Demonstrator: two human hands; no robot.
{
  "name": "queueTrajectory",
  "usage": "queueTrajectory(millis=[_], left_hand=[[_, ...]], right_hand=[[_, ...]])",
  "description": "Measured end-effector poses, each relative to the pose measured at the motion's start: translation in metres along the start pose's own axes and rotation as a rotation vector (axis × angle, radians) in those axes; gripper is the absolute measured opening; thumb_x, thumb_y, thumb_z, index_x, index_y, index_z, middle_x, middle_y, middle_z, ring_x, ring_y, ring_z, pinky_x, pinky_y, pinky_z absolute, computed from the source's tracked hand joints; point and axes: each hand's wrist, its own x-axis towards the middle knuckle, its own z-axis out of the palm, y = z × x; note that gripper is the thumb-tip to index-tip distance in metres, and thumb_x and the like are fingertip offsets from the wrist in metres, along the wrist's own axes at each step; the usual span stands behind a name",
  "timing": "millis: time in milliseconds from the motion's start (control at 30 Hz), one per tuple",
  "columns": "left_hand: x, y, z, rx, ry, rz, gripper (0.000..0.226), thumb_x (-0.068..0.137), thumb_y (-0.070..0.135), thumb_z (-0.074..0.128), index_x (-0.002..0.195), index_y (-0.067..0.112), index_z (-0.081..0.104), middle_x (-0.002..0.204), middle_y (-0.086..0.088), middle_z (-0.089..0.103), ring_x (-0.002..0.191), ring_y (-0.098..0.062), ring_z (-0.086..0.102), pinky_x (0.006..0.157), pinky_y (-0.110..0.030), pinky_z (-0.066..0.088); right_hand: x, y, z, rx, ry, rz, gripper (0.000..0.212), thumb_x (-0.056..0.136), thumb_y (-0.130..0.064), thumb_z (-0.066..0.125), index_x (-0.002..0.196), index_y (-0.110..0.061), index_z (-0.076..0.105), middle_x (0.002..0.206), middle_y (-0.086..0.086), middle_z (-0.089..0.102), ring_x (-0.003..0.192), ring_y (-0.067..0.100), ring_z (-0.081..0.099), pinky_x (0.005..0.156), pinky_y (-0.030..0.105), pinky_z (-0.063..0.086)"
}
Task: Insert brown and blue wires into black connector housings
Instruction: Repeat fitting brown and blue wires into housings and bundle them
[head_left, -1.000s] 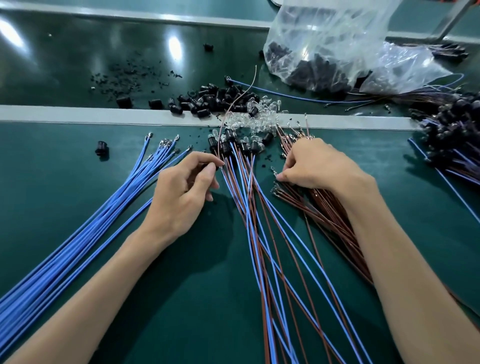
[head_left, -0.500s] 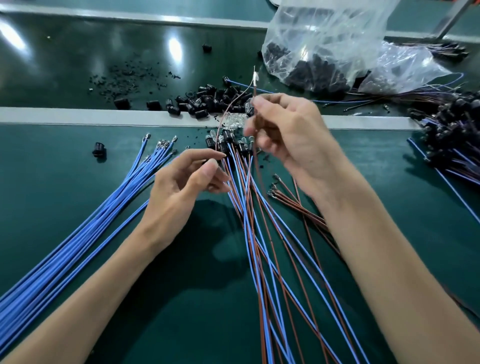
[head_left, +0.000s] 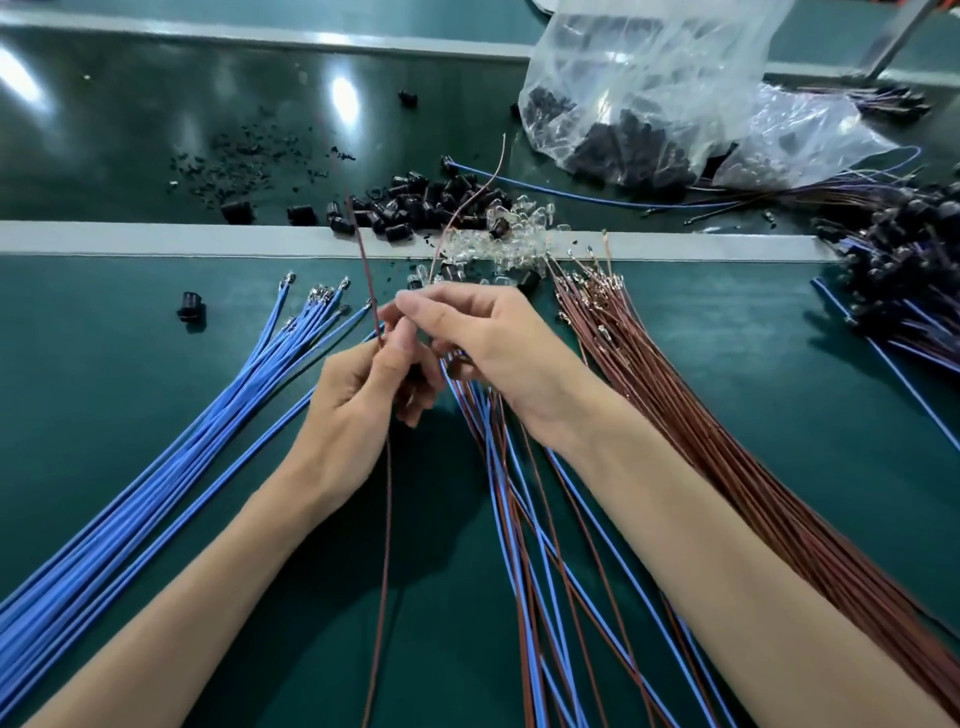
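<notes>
My left hand (head_left: 358, 400) grips a single brown wire (head_left: 387, 499) that sticks up past its fingers and trails down toward me. My right hand (head_left: 488, 348) has curled fingers, and its thumb and forefinger pinch the same wire just above my left thumb. A small dark piece shows between the two hands; I cannot tell what it is. Loose blue wires (head_left: 208, 415) fan out on the left and a brown wire bundle (head_left: 701, 415) lies on the right. Black connector housings (head_left: 415, 202) are heaped behind the grey strip.
Mixed blue and brown wires (head_left: 524, 545) run under my right forearm. Clear bulbs (head_left: 519, 241) lie by the housings. A plastic bag (head_left: 649, 93) of black parts sits at the back. Wired housings (head_left: 909, 249) pile at the right edge. One lone housing (head_left: 189, 306) stands left.
My right hand lifted one brown wire off the right bundle, raised it, then brought it down and left to meet my left hand, which now grips it too.
</notes>
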Motion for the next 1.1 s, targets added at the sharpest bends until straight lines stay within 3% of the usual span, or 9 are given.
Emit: queueTrajectory(millis=[133,267,400,633,733,833,900,1033,1100], left_hand=[[-0.002,-0.001,0.0,0.126,-0.043,0.002,0.041,0.096,0.029,0.036,0.065,0.009,0.053,0.057,0.01,0.052,0.051,-0.004,0.039,0.05,-0.014,0.033],[-0.005,-0.002,0.001,0.304,-0.138,0.051,0.042,0.096,0.035,0.041,0.063,0.012,0.054,0.054,0.005,0.039,0.05,-0.008,0.033,0.049,-0.02,0.026],[-0.007,0.002,-0.002,0.373,-0.221,0.085,0.042,0.091,0.044,0.04,0.072,0.01,0.058,0.063,-0.009,0.047,0.055,-0.015,0.041,0.053,-0.029,0.034],[-0.007,0.002,-0.004,0.397,-0.277,0.081,0.029,0.094,0.039,0.042,0.075,0.026,0.059,0.066,-0.003,0.053,0.06,-0.014,0.048,0.059,-0.034,0.039],[-0.006,-0.001,-0.004,0.409,-0.249,0.114,0.026,0.096,0.031,0.046,0.075,0.025,0.058,0.065,0.004,0.052,0.06,-0.009,0.048,0.057,-0.025,0.039],[-0.006,0.0,-0.002,0.398,-0.176,0.165,0.025,0.096,0.03,0.046,0.073,0.025,0.054,0.062,0.009,0.051,0.055,-0.006,0.046,0.055,-0.019,0.037],[-0.006,-0.002,-0.002,0.384,-0.127,0.158,0.028,0.097,0.035,0.046,0.073,0.021,0.054,0.062,-0.002,0.049,0.052,-0.014,0.044,0.051,-0.029,0.037],[-0.004,-0.003,-0.002,0.363,-0.072,0.14,0.024,0.093,0.038,0.045,0.077,0.023,0.054,0.063,0.002,0.048,0.054,-0.011,0.041,0.052,-0.024,0.037],[-0.004,-0.002,-0.002,0.337,-0.064,0.142,0.017,0.093,0.033,0.047,0.078,0.03,0.055,0.062,0.012,0.05,0.055,-0.004,0.041,0.053,-0.019,0.037]], right_hand=[[-0.001,0.001,0.002,0.036,0.005,-0.033,0.017,0.092,-0.021,0.059,0.081,-0.014,0.07,0.063,-0.008,0.064,0.058,0.015,0.054,0.065,0.029,0.044],[-0.002,0.001,-0.001,-0.016,-0.029,-0.074,0.017,0.087,-0.018,0.066,0.086,-0.002,0.07,0.063,0.004,0.061,0.053,0.025,0.051,0.046,0.028,0.044],[0.002,0.003,0.002,-0.076,0.246,-0.204,0.012,0.091,-0.018,0.063,0.082,-0.01,0.067,0.068,-0.002,0.067,0.048,0.006,0.053,0.048,0.018,0.043],[0.008,-0.001,-0.02,0.331,0.707,-0.319,0.018,0.099,-0.017,0.05,0.081,-0.015,0.053,0.057,-0.004,0.063,0.043,0.005,0.048,0.043,0.016,0.038],[0.009,0.001,-0.02,0.375,0.554,-0.283,0.011,0.098,-0.018,0.051,0.089,-0.013,0.054,0.071,-0.001,0.063,0.05,0.005,0.05,0.047,0.017,0.04],[0.007,0.007,-0.017,0.032,0.325,-0.2,0.013,0.091,-0.02,0.061,0.103,-0.018,0.06,0.102,0.001,0.062,0.068,0.004,0.054,0.062,0.017,0.043],[0.006,0.01,-0.016,-0.092,0.273,-0.158,0.022,0.088,-0.02,0.065,0.11,-0.018,0.062,0.114,0.0,0.061,0.075,0.004,0.054,0.07,0.019,0.043],[0.003,0.011,-0.018,-0.093,-0.052,-0.089,0.017,0.089,-0.014,0.063,0.104,-0.005,0.066,0.086,-0.003,0.067,0.069,0.0,0.06,0.062,0.011,0.047],[0.002,0.012,-0.016,-0.138,-0.092,-0.129,0.015,0.089,-0.009,0.063,0.101,0.0,0.068,0.084,0.009,0.069,0.075,0.011,0.064,0.072,0.022,0.054]])
